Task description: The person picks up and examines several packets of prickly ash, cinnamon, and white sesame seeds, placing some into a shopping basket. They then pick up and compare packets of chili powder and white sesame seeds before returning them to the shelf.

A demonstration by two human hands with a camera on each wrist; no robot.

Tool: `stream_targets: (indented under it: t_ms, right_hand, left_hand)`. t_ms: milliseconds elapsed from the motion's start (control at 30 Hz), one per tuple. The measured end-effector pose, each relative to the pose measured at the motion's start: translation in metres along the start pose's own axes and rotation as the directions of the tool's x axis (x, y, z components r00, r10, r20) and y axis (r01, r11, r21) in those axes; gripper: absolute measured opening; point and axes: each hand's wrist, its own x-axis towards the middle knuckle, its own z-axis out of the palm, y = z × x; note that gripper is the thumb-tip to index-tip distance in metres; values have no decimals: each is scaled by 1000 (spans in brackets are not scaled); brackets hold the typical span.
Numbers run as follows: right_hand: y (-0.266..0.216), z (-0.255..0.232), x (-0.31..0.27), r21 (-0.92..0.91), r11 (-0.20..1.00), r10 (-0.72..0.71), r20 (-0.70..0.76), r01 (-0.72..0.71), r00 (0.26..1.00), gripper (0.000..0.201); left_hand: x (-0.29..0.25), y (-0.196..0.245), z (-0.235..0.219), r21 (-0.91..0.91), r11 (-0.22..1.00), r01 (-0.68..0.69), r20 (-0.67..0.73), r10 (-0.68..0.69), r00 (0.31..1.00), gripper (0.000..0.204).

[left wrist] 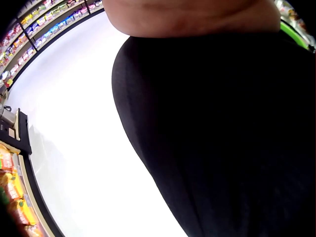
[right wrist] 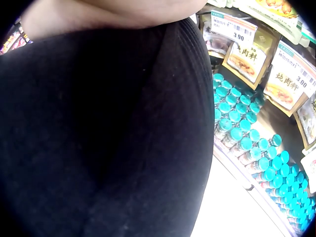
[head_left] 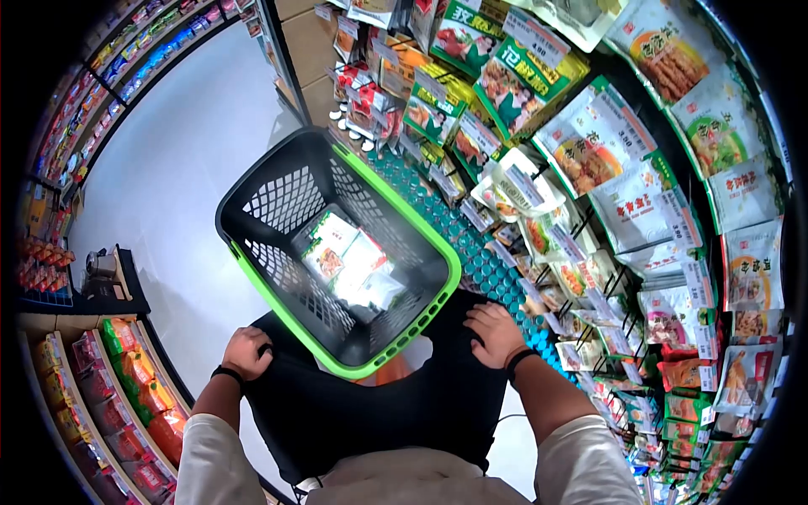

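Observation:
My left hand point(head_left: 247, 352) rests on my left knee, its fingers lying over the black trousers point(head_left: 370, 425). On the other knee rests my right hand point(head_left: 495, 335), fingers relaxed on the cloth. Neither holds anything. Between and beyond the knees stands a black shopping basket point(head_left: 282, 164) with a green rim, tilted in the head view. At its bottom lie several food packets point(head_left: 334, 250), partly washed out by glare. The wrist views show mostly the black trousers, with part of each hand's underside along the top edge.
To the right, a rack of hanging seasoning packets point(head_left: 593, 147) with price tags rises close by. Rows of teal-capped jars point(right wrist: 237, 126) stand below it. Shelves with snack bags point(head_left: 147, 383) are at the left, and pale floor point(head_left: 181, 168) stretches between them.

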Motion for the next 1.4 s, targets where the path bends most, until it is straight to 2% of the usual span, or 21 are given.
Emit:
stream_targets:
  t_ms: [200,700,933,1400]
  right_hand:
    - [-2,-1,-1,-30,999,18,36,-17,999,43]
    - [-6,-1,2,-23,1000,5,17,-5,1000,39]
    - [-9,-3,4,-11,1000,9,12,-9,1000,40]
    - [-10,-1,7,-18,1000,7,31,-7,1000,40]
  left_hand:
    - [-2,0,0,-1,1000,7,-5,-7,1000,21]
    - [-6,-3,2,-32,999,-1,-51,-1,999,23]
    - [-6,2,-3,-24,999,33,-24,-33,999,24]
    - [-10,-8,0,-34,999,-6,-37,5,999,21]
